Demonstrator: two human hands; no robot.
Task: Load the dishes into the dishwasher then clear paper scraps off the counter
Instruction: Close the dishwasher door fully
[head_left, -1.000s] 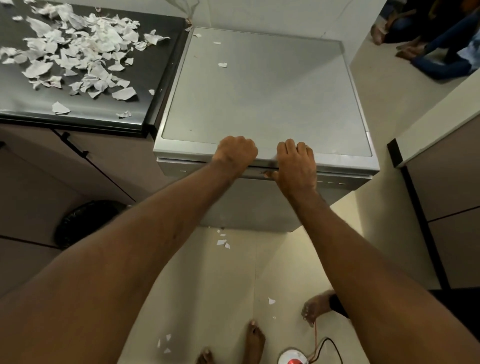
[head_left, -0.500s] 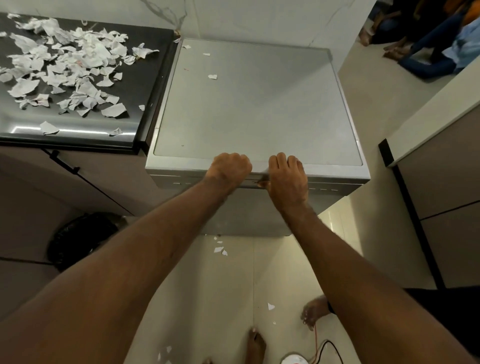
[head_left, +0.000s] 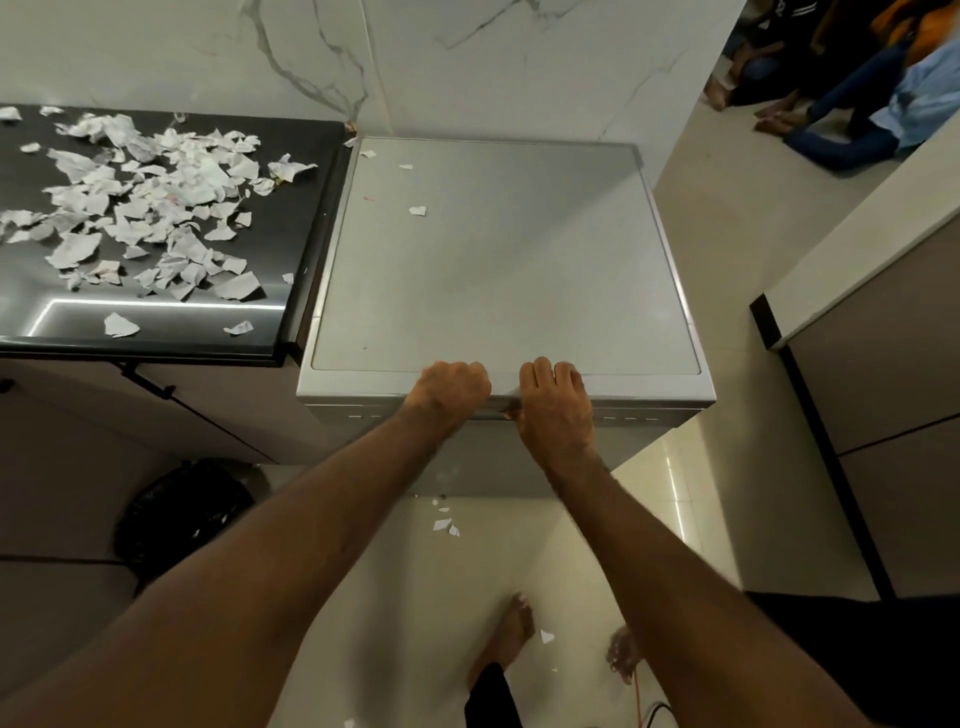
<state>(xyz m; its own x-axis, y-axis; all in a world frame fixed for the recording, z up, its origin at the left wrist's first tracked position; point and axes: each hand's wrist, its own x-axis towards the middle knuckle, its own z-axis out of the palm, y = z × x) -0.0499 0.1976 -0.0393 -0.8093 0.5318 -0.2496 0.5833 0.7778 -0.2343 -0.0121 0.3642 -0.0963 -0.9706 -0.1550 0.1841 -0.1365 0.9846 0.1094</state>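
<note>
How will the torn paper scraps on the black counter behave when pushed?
The paper scraps look thin and crumpled, so probably light and floppy. They likely scatter easily: strays already lie on the dishwasher top and the floor.

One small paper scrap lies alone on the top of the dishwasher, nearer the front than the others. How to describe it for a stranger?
Find the grey dishwasher to the right of the black counter. A few white scraps lie on its top toward the back left corner. The wanted scrap is the one farthest from the wall, alone on bare grey.
</note>
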